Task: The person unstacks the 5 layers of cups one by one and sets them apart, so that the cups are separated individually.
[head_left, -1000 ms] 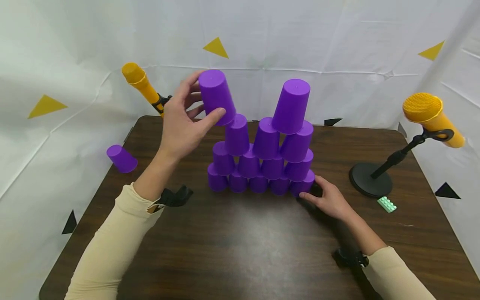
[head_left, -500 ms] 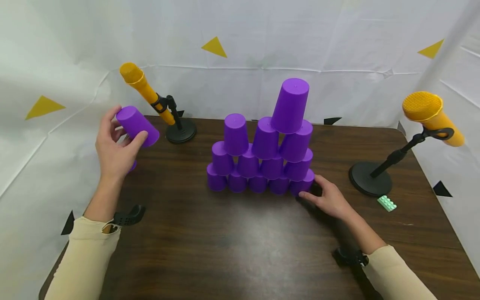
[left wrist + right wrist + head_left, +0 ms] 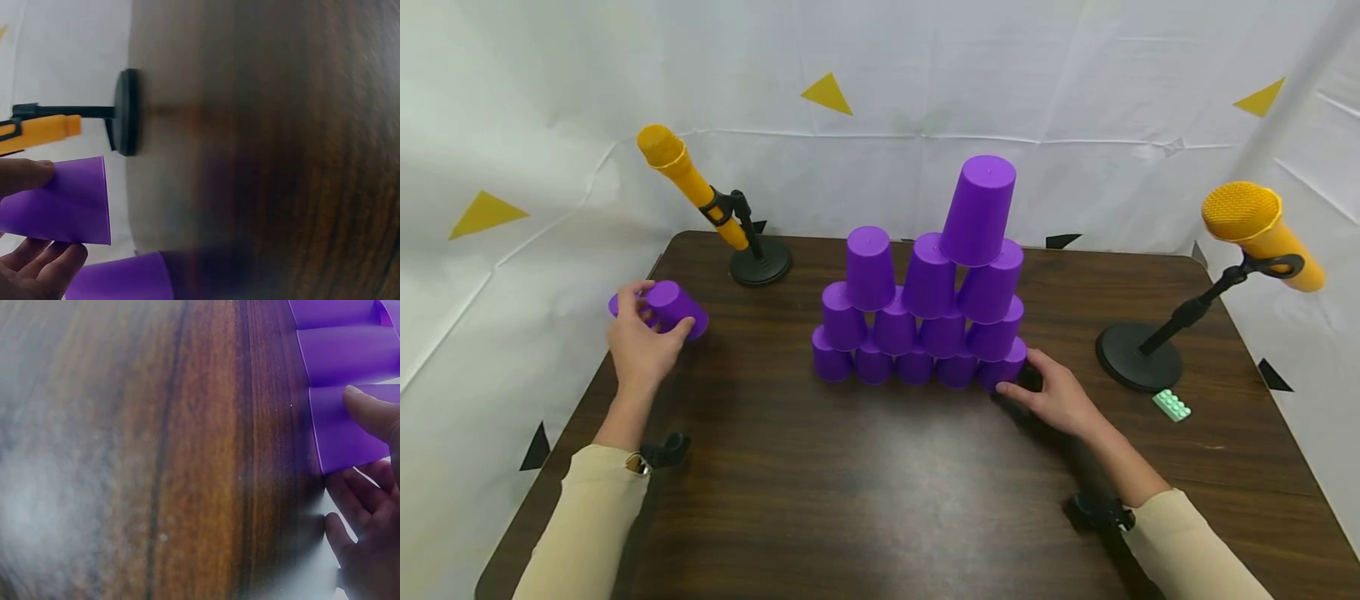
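Observation:
At the table's left edge, my left hand (image 3: 642, 354) grips an upside-down purple cup (image 3: 679, 310), thumb on one side and fingers on the other. In the left wrist view, the rim of that held cup (image 3: 69, 203) is close over the table. A second purple cup (image 3: 125, 278) stands beside it, mostly hidden behind my fingers in the head view. Purple cups form a stack (image 3: 895, 322) in tiers at the table's middle, with a single cup (image 3: 980, 208) on top at the right. My right hand (image 3: 1060, 402) holds the bottom tier's rightmost cup (image 3: 334, 437), thumb in front, fingers behind.
A yellow microphone on a black stand (image 3: 760, 265) is at the back left. Another yellow microphone (image 3: 1247, 218) on its stand is at the right, with a mint toy brick (image 3: 1171, 405) by the base. A white sheet hangs behind the dark wooden table (image 3: 850, 500).
My left hand has carried its cup from over the stack's third tier leftward, then down beside the lone cup at the table's left. The right hand and the stack have stayed put.

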`<state>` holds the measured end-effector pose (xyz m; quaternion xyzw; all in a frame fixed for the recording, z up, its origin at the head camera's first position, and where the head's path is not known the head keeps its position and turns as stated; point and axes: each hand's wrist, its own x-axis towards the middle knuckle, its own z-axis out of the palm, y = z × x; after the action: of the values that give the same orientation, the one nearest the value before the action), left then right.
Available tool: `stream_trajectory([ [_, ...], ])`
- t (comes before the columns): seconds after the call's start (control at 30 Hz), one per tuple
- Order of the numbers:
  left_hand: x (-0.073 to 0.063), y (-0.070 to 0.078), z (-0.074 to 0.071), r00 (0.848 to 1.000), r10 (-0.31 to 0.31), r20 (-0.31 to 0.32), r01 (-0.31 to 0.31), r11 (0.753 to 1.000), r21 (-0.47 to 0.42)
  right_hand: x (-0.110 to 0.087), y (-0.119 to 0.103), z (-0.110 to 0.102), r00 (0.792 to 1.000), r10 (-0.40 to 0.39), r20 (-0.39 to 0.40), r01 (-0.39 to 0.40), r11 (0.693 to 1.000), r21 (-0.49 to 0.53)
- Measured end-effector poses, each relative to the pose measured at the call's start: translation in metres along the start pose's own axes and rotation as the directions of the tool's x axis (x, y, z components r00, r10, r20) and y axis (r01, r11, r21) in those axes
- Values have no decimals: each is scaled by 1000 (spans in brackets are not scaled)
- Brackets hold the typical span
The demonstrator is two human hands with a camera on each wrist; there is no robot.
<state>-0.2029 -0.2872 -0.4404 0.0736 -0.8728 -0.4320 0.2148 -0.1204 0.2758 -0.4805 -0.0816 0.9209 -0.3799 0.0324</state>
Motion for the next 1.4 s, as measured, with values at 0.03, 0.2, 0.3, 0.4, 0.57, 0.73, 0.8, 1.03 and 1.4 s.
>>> stream_trajectory([
  [0.03, 0, -3, 1, 1000, -9, -1, 9, 1000, 14, 0, 0, 0, 1000, 0, 0, 0, 1000, 0],
  [0.2, 2, -12, 8, 1000, -25, -11, 25, 997, 79, 0, 0, -1, 1000, 3, -2, -3, 1000, -3],
  [0.3, 2, -15, 9, 999, -40, -8, 41, 992, 115, 1, 0, -1, 1000, -3, -7, 3, 1000, -7],
  [0.4, 2, -17, 10, 998, -57, 0, 56, 988, 145, 2, -1, -1, 1000, -15, -12, 15, 1000, -9],
  [0.57, 5, -21, 11, 997, -73, 13, 70, 982, 173, 2, -1, -1, 1000, -24, -13, 24, 1000, -6],
  [0.73, 6, -27, 12, 996, -84, 12, 81, 982, 170, 0, -1, 0, 1000, -8, -6, 8, 1000, -4],
  [0.8, 6, -28, 13, 997, -82, 14, 79, 982, 173, -1, -1, 0, 1000, 0, -3, 0, 1000, -3],
  [1.03, 6, -29, 13, 998, -66, 13, 63, 981, 185, -2, -1, 1, 1000, 16, 0, -16, 1000, -2],
  [1.4, 6, -27, 13, 998, -56, 1, 55, 979, 199, 0, 0, 0, 1000, 6, 3, -6, 1000, -3],
])
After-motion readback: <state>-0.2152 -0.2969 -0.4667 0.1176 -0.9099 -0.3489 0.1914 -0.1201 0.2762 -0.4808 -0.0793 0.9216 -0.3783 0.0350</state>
